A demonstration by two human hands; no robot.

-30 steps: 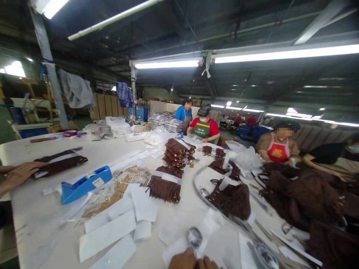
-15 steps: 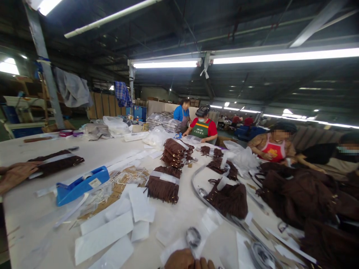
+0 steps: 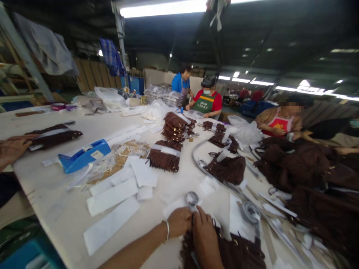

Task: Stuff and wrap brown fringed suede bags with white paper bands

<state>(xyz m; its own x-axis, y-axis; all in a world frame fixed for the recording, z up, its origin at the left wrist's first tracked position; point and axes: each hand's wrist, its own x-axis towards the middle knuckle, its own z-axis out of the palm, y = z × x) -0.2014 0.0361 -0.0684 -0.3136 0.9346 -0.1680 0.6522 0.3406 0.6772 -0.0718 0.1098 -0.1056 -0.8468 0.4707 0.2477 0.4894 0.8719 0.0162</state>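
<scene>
Left hand: grip clamped on fringed bag
Right hand: on it, grip unclear
Counter: bare leftward
Tape dispenser: one

Left hand: fingers curled, knuckles up.
Right hand: back up, pressed against the left.
Left forearm: bare, angled from lower left.

Matt, perhaps suede, fringed bag

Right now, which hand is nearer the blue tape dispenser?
Left. The left hand is down and right of the blue tape dispenser, well apart; the right hand sits just beyond it, farther right.
</scene>
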